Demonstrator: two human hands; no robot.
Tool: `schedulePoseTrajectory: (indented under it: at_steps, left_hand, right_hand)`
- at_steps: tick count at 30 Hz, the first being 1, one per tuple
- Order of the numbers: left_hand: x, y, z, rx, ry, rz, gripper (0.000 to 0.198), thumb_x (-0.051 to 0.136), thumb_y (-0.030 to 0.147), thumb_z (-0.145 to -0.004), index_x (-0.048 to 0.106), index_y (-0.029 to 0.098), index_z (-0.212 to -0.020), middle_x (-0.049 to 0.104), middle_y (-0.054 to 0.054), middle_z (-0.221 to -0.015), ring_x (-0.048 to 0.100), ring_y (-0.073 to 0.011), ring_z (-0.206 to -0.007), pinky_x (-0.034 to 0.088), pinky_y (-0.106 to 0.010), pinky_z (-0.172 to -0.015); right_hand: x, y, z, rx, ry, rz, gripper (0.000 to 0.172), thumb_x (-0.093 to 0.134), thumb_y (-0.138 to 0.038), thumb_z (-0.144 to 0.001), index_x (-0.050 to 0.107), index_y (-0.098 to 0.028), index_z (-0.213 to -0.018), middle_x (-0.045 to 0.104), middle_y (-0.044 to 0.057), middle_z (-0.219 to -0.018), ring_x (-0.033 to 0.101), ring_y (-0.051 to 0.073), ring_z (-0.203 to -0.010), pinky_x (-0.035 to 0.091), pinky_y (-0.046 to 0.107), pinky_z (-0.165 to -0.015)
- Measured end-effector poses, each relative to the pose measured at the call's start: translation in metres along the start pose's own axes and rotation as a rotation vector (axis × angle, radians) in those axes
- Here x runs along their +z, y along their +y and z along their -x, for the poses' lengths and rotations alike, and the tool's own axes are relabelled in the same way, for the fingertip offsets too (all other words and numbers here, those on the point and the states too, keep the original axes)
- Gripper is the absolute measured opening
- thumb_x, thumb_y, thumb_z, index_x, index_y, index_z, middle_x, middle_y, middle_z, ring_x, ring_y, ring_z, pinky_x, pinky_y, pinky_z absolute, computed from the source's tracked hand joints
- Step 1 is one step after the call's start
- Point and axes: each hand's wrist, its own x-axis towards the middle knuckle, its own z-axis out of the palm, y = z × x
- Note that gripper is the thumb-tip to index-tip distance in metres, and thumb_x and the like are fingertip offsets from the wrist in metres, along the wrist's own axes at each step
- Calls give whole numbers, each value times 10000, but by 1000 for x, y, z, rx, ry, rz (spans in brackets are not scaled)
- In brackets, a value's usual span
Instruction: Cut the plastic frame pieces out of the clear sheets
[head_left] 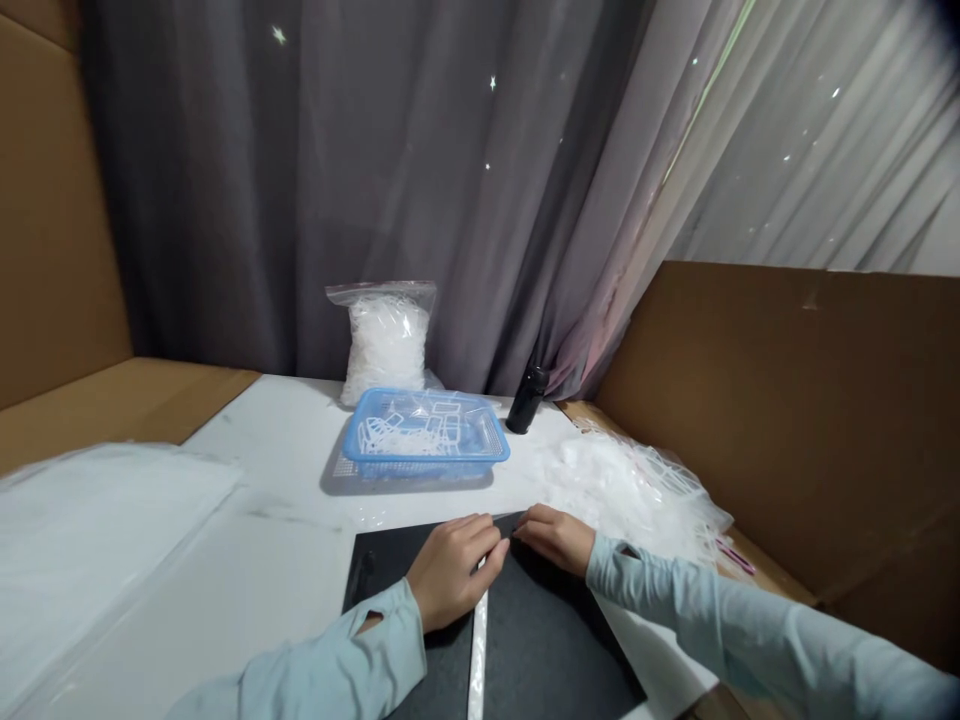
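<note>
A flat black board [555, 640] lies on the table in front of me, with a narrow white strip [478, 660] running lengthwise along its middle. My left hand [456, 568] rests over the upper part of this strip, its fingers curled and the thumb drawn in toward them. A bit of white shows between thumb and fingers. Close by on the right, my right hand [556, 538] is at the board's far edge, fingertips pressed together and pointing at the left hand. Whatever either hand pinches is too small or hidden to name.
Beyond the board stands a blue plastic basket [427, 468] holding white plastic frames. A zip bag [388, 345] of white pieces is behind it, beside a black cylinder [527, 400]. Clear bags [637, 490] lie right, white sheeting [97, 560] left. Cardboard walls [787, 400] flank the table.
</note>
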Motion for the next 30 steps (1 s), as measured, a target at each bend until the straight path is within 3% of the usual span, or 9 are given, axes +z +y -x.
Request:
schedulePoseTrajectory:
  at_steps: [6, 10, 13, 17, 20, 23, 26, 28, 30]
  left_hand:
    - [0, 0, -1, -11, -6, 5, 342, 383, 207, -1001, 446, 197, -665, 499, 7, -655, 495, -131, -626, 361, -269, -595]
    - [0, 0, -1, -15, -18, 20, 351, 382, 210, -1003, 445, 197, -658, 495, 12, -645, 488, -124, -608, 353, -269, -584]
    - [-1, 0, 0, -21, -25, 30, 354, 383, 213, -1004, 454, 197, -658, 494, 13, -642, 488, -123, -603, 353, -270, -579]
    - [0, -1, 0, -26, -29, 33, 358, 388, 216, -1000, 454, 199, -649, 491, 14, -636, 492, -123, -602, 356, -272, -576]
    - [0, -2, 1, -28, -30, 31, 362, 388, 212, -999, 447, 199, -642, 487, 14, -632, 486, -121, -597, 352, -272, -572]
    - [1, -2, 1, -30, -28, 31, 361, 390, 214, -999, 449, 199, -643, 487, 13, -635, 486, -122, -601, 350, -275, -574]
    - [1, -2, 1, -33, -26, 36, 363, 388, 222, -1002, 442, 199, -644, 486, 13, -635, 486, -123, -601, 345, -276, -576]
    - [2, -2, 1, -34, -28, 42, 361, 388, 223, -1002, 434, 198, -645, 485, 15, -635, 488, -121, -603, 344, -272, -579]
    - [2, -2, 1, -35, -30, 48, 359, 390, 221, -1001, 425, 197, -644, 480, 18, -633, 486, -119, -600, 344, -269, -578]
  right_hand:
    - [-22, 15, 8, 13, -77, 20, 165, 541, -121, -829, 641, -186, -943, 619, 87, -981, 611, 206, -909, 528, 324, -839]
    - [-31, 19, 15, 47, -176, 26, 268, 700, -134, -679, 637, -174, -937, 582, 78, -1033, 591, 212, -943, 527, 332, -849]
    - [-31, 24, 17, 105, -269, 41, 204, 744, -227, -776, 627, -151, -925, 594, 53, -998, 597, 163, -838, 540, 302, -746]
    - [-38, 37, 10, 208, -369, 96, 199, 623, -335, -969, 630, -136, -960, 636, 18, -906, 614, 122, -725, 547, 274, -666]
    - [-66, 52, 1, 325, -324, 193, 215, 616, -340, -977, 635, -139, -1050, 651, 42, -998, 646, 155, -830, 567, 329, -752]
    - [-112, 70, -2, 480, -189, 312, 227, 605, -332, -981, 625, -158, -1127, 626, 74, -1149, 633, 196, -981, 552, 392, -860]
    - [-153, 84, 2, 616, -139, 367, 253, 613, -334, -976, 615, -157, -1157, 620, 78, -1166, 633, 204, -992, 553, 401, -863]
    - [-167, 88, 5, 679, -146, 363, 255, 614, -339, -976, 616, -157, -1155, 626, 75, -1149, 639, 197, -966, 560, 388, -842]
    - [-164, 88, 3, 716, -155, 347, 250, 615, -341, -976, 620, -156, -1144, 631, 72, -1135, 642, 193, -955, 561, 384, -836]
